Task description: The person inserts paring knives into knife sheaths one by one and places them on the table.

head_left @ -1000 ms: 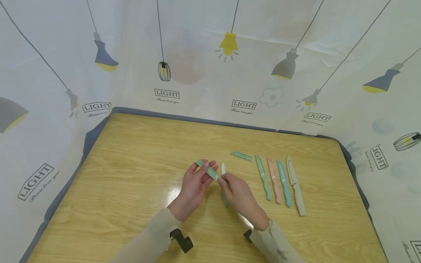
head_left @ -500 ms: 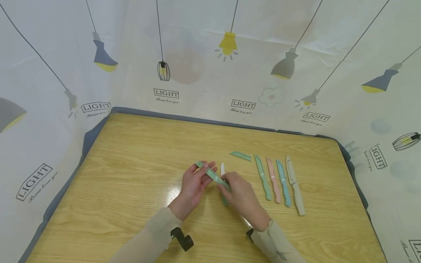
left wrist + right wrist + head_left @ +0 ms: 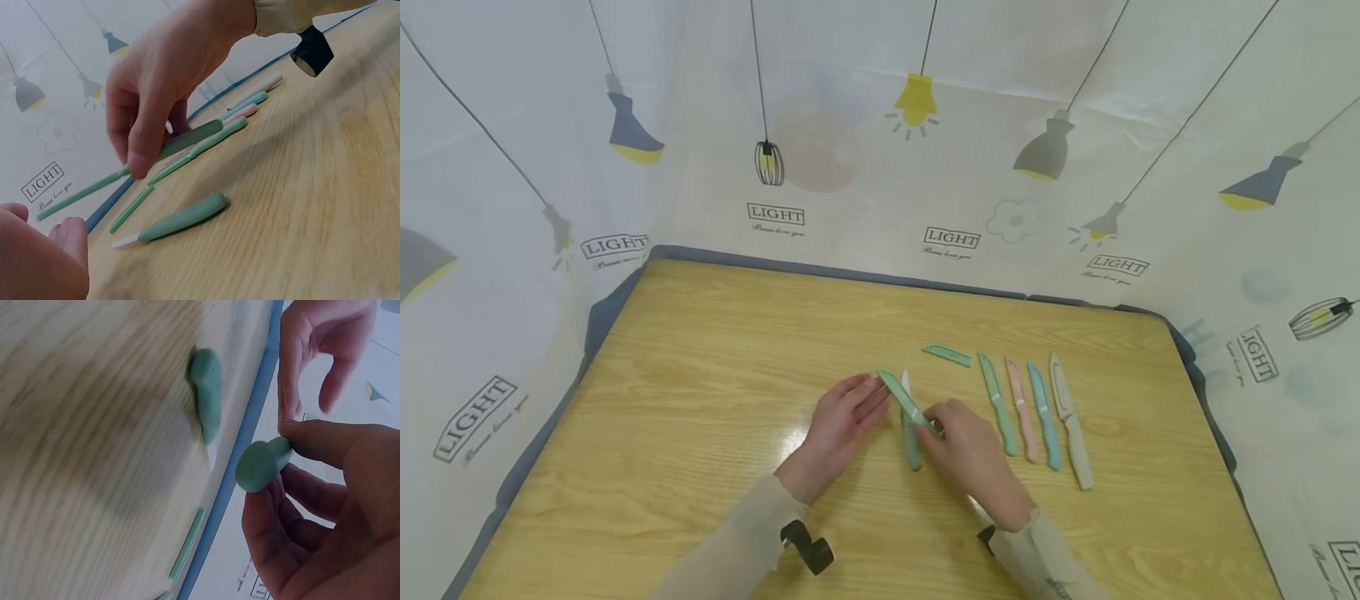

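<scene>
My right hand (image 3: 976, 450) pinches the handle of a sheathed green paring knife (image 3: 898, 393) and holds it tilted above the table. In the left wrist view, thumb and fingers grip that handle (image 3: 199, 134) near its joint with the sheath. My left hand (image 3: 835, 421) is open beside the sheath's tip, a small gap between them in the left wrist view. Below the held knife lies a bare green knife (image 3: 912, 446), its white blade pointing away. A loose green sheath (image 3: 947, 355) lies farther back. In the right wrist view, the held knife's handle end (image 3: 256, 467) faces the camera.
To the right of my hands, a row of sheathed knives lies on the wooden table (image 3: 715, 350): green (image 3: 997, 404), pink (image 3: 1022, 410), blue (image 3: 1045, 417) and a larger beige one (image 3: 1071, 421). A lamp-printed curtain (image 3: 850, 167) surrounds the table's far and side edges.
My left hand has let go of the sheathed green knife. My right hand has moved right and slightly down with it, and the bare knife's handle shows more fully.
</scene>
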`<state>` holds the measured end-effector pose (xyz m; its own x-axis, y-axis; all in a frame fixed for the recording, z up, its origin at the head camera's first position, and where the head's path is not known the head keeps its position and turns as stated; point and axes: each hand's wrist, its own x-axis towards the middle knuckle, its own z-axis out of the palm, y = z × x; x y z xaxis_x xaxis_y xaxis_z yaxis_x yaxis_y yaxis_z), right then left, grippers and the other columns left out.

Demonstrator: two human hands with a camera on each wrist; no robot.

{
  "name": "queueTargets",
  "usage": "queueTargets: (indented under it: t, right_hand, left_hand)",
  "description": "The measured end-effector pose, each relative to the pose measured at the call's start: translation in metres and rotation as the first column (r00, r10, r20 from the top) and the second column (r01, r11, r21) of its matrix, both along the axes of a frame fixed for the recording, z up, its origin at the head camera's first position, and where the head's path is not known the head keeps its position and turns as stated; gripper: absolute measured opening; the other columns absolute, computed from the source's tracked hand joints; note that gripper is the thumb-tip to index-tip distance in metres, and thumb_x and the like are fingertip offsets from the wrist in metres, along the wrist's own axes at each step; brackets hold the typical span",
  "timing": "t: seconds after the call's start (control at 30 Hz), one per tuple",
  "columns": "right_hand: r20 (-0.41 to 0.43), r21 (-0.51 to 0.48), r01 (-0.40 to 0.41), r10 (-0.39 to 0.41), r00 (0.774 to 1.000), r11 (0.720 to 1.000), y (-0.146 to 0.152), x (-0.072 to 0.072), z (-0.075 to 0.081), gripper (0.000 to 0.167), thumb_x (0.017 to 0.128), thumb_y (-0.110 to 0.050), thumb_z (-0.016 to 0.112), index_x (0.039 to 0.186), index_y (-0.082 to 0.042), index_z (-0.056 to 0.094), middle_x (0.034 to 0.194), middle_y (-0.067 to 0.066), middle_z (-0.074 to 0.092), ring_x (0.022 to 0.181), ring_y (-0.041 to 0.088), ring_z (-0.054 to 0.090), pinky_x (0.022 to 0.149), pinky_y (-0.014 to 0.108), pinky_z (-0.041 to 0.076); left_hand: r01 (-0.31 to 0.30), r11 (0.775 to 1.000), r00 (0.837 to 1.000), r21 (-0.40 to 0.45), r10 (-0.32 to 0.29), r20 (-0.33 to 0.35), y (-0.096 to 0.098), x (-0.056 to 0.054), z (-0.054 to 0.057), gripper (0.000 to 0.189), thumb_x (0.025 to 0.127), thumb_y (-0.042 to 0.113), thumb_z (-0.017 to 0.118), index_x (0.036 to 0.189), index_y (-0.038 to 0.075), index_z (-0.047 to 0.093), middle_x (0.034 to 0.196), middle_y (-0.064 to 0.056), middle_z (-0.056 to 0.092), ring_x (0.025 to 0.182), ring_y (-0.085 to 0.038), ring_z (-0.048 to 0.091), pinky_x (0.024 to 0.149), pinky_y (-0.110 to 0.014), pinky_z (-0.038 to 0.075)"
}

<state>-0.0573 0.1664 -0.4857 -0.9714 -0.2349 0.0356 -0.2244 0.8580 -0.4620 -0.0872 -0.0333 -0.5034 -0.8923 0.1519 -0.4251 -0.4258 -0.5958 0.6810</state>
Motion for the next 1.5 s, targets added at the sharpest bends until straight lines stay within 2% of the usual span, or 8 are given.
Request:
queueTargets:
  t: [0.2,0.37,0.43,0.57,0.67,0.83,1.23,1.5]
  right_hand:
    - [0.078,0.044,0.088,-0.091,0.993,0.995,0.021,0.001,0.001,0.023,0.096,-0.024,0.075,0.104,-0.002,0.075,0.095,0.008,0.071,0.077,0.017,0.062,0.065,0.035,0.059]
    - [0.101,0.082,0.117,-0.125,0.987,0.99,0.035,0.001,0.001,0.027,0.096,-0.021,0.074,0.105,0.004,0.074,0.086,0.008,0.071,0.059,0.013,0.053,0.051,0.027,0.049]
    - [0.099,0.089,0.116,-0.124,0.987,0.989,0.04,0.001,0.0,0.027,0.096,-0.019,0.074,0.104,0.007,0.073,0.076,0.006,0.067,0.051,0.011,0.049,0.045,0.024,0.043]
    - [0.085,0.121,0.109,-0.12,0.989,0.987,0.047,-0.001,-0.002,0.026,0.097,-0.018,0.074,0.099,0.008,0.073,0.064,0.002,0.059,0.045,0.008,0.043,0.041,0.019,0.036]
    - [0.079,0.15,0.101,-0.114,0.99,0.984,0.05,-0.002,-0.003,0.024,0.097,-0.017,0.074,0.087,0.005,0.072,0.057,-0.001,0.05,0.043,0.008,0.04,0.038,0.018,0.032]
    - [0.065,0.203,0.091,-0.106,0.992,0.975,0.053,-0.005,-0.004,0.034,0.098,-0.017,0.073,0.069,-0.005,0.059,0.054,-0.001,0.044,0.044,0.01,0.038,0.039,0.019,0.032]
    - [-0.01,0.202,0.063,-0.062,0.998,0.977,0.053,-0.015,-0.014,0.038,0.099,-0.012,0.069,0.067,-0.008,0.05,0.056,0.0,0.043,0.047,0.012,0.039,0.04,0.024,0.034]
    - [-0.042,0.256,0.067,-0.058,0.997,0.964,0.051,-0.022,-0.015,0.034,0.098,-0.015,0.073,0.072,-0.003,0.055,0.058,0.002,0.045,0.049,0.015,0.042,0.041,0.026,0.036]
  left_hand:
    - [-0.032,0.999,0.999,0.018,0.032,0.031,-0.009,-0.001,-0.004,0.044,0.107,0.001,0.053,0.146,-0.009,0.036,0.143,-0.026,0.057,0.126,-0.03,0.063,0.111,-0.04,0.05]
    - [-0.073,0.997,0.996,0.019,0.072,0.05,-0.016,-0.003,-0.005,0.037,0.107,0.0,0.051,0.142,-0.007,0.039,0.135,-0.022,0.064,0.119,-0.025,0.067,0.106,-0.036,0.054]
    - [-0.085,0.996,0.995,0.021,0.084,0.056,-0.019,-0.004,-0.005,0.033,0.107,0.001,0.051,0.139,-0.005,0.042,0.131,-0.019,0.067,0.117,-0.024,0.069,0.106,-0.036,0.055]
    - [-0.101,0.994,0.993,0.033,0.099,0.06,-0.025,-0.006,-0.004,0.026,0.107,0.002,0.052,0.132,-0.001,0.045,0.122,-0.013,0.071,0.113,-0.022,0.07,0.105,-0.035,0.055]
    - [-0.107,0.994,0.993,0.039,0.104,0.058,-0.029,-0.007,-0.003,0.022,0.107,0.003,0.052,0.128,0.002,0.046,0.117,-0.01,0.072,0.11,-0.02,0.071,0.104,-0.035,0.056]
    - [-0.12,0.991,0.992,0.06,0.117,0.053,-0.034,-0.008,-0.002,0.015,0.108,0.005,0.052,0.123,0.004,0.049,0.112,-0.009,0.073,0.109,-0.02,0.072,0.105,-0.035,0.055]
    - [-0.146,0.988,0.989,0.059,0.144,0.033,-0.047,-0.005,0.0,0.011,0.109,0.007,0.05,0.12,0.005,0.048,0.107,-0.006,0.074,0.105,-0.018,0.073,0.101,-0.032,0.057]
    - [-0.149,0.987,0.988,0.056,0.147,0.038,-0.053,-0.003,-0.002,0.011,0.11,0.008,0.049,0.12,0.004,0.048,0.106,-0.006,0.074,0.104,-0.018,0.073,0.103,-0.032,0.056]
